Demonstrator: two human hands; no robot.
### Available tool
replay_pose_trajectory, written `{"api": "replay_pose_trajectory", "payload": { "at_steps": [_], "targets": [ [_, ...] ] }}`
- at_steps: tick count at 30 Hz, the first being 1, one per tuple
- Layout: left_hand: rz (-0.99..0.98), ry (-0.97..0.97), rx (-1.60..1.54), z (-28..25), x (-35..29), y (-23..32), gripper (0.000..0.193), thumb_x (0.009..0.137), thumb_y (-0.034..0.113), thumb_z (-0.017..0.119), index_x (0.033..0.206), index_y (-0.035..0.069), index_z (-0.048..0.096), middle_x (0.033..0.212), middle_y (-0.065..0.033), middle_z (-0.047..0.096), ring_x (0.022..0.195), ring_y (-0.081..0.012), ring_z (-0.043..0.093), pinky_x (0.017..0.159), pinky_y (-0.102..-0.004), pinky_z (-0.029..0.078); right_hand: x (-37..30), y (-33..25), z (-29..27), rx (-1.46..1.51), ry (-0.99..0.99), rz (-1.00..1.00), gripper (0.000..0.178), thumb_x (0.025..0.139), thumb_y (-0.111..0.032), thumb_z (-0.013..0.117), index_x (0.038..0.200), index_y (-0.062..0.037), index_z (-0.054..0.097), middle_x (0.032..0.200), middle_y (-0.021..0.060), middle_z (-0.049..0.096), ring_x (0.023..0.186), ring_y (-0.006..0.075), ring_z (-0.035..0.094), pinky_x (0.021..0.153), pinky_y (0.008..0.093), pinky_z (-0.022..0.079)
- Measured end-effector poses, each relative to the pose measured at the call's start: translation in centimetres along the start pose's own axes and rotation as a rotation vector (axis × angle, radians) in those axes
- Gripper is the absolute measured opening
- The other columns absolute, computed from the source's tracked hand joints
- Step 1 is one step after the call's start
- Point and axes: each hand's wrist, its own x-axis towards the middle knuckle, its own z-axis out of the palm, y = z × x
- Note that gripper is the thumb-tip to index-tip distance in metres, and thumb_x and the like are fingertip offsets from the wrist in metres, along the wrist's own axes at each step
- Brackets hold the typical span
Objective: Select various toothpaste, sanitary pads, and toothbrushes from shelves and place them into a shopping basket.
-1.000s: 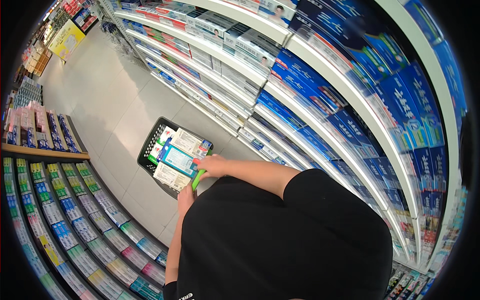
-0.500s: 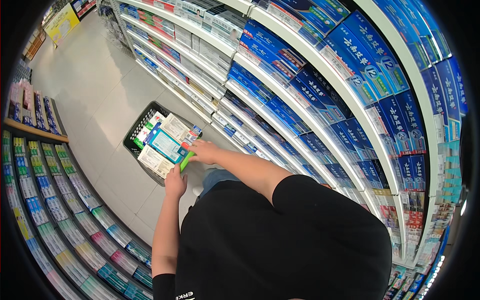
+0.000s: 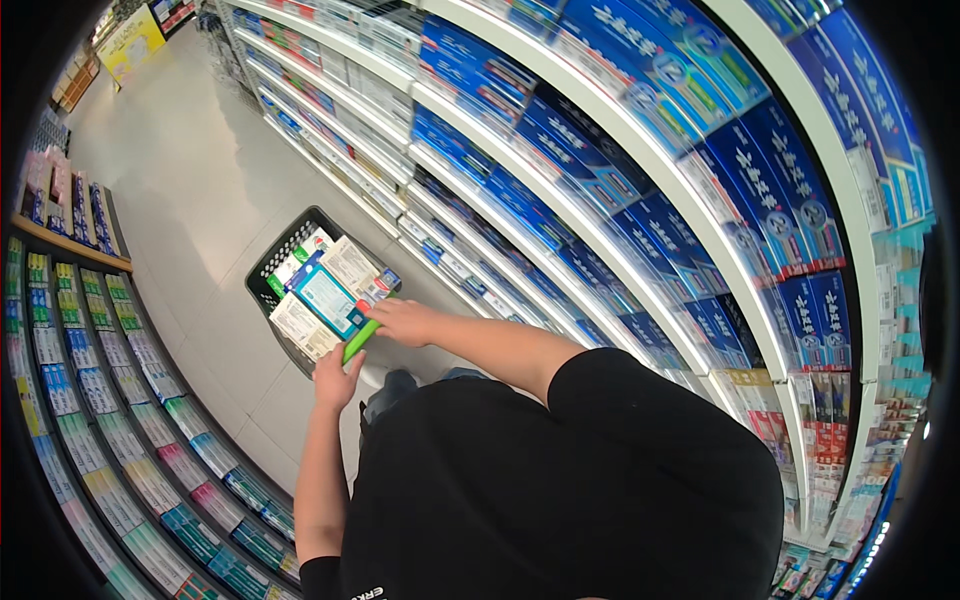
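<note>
Both my hands are closed on the bright green handle [image 3: 359, 342] of a dark shopping cart. My left hand [image 3: 337, 379] grips its near left end. Toward the other end, my right hand [image 3: 398, 321] wraps round the handle, next to a small red part. Just ahead is the cart's dark perforated basket [image 3: 262, 284]. A teal-edged package [image 3: 327, 300] lies on top inside it, between a cream-coloured box [image 3: 350, 264] and another pale box [image 3: 302, 327]. Green-and-white packages [image 3: 287, 268] sit at the basket's far left. Anything lower in the basket is hidden.
A tall shelf with white edges and blue boxes [image 3: 650, 235] runs close along my right. Racks of hanging packets [image 3: 150, 400] line the left, below a wooden ledge [image 3: 70, 243]. Pale tiled floor [image 3: 205, 180] leads ahead to a yellow sign [image 3: 130, 45].
The right-hand shelves have shifted down and leftward in view as I move along the aisle. My hands stay on the handle, now slightly lower left, with the cart still ahead of me.
</note>
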Motion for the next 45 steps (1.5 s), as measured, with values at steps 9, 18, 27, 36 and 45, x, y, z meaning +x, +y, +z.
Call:
{"api": "replay_pose_trajectory", "payload": {
  "at_steps": [9, 18, 27, 36, 45],
  "targets": [
    [0.052, 0.089, 0.126, 4.7, -5.9, 3.3, 0.042, 0.096, 0.044, 0.066, 0.122, 0.012, 0.062, 0.105, -0.0193, 0.068, 0.103, -0.0413, 0.060, 0.088, -0.0531, 0.047, -8.3, -0.5, 1.5, 0.062, 0.008, 0.029, 0.054, 0.098, -0.036, 0.061, 0.144, -0.0125, 0.047, 0.146, 0.0136, 0.050, 0.139, 0.0309, 0.045, 0.106, 0.0494, 0.045],
    [-0.081, -0.005, -0.018, 7.7, -11.3, 7.6, 0.036, 0.098, 0.039, 0.063, 0.114, 0.007, 0.062, 0.093, -0.0246, 0.069, 0.091, -0.0456, 0.066, 0.080, -0.0545, 0.051, -16.0, 0.4, 0.9, 0.200, 0.095, 0.083, 0.065, 0.098, -0.033, 0.062, 0.153, -0.0065, 0.039, 0.159, 0.0189, 0.037, 0.145, 0.0365, 0.039, 0.117, 0.0487, 0.035],
    [-0.190, -0.294, -0.043, 9.5, -12.2, 9.4, 0.066, 0.102, 0.060, 0.041, 0.095, 0.005, 0.076, 0.090, -0.0281, 0.070, 0.094, -0.0457, 0.068, 0.084, -0.0512, 0.052, -33.1, -1.0, -14.2, -0.355, 0.888, 0.249, 0.061, 0.091, -0.025, 0.071, 0.143, -0.0023, 0.052, 0.152, 0.0184, 0.047, 0.141, 0.0358, 0.045, 0.113, 0.0491, 0.039],
    [-0.075, -0.186, -0.176, 13.3, -15.2, 9.7, 0.060, 0.100, 0.056, 0.052, 0.088, 0.004, 0.077, 0.074, -0.0258, 0.067, 0.075, -0.0441, 0.068, 0.070, -0.0488, 0.053, -44.0, -0.9, -20.5, -0.935, 1.133, 0.590, 0.066, 0.085, -0.015, 0.076, 0.144, 0.0033, 0.051, 0.149, 0.0205, 0.051, 0.138, 0.0371, 0.048, 0.112, 0.0475, 0.038],
    [-0.101, -0.172, -0.171, 13.0, -15.9, 10.6, 0.059, 0.100, 0.055, 0.053, 0.085, 0.003, 0.077, 0.074, -0.0255, 0.067, 0.074, -0.0416, 0.068, 0.069, -0.0479, 0.053, -45.3, 2.5, -24.6, -1.078, 1.133, 0.674, 0.058, 0.085, -0.035, 0.082, 0.128, 0.0002, 0.064, 0.118, 0.0199, 0.069, 0.096, 0.0361, 0.071, 0.079, 0.0424, 0.060]
  ]
}}
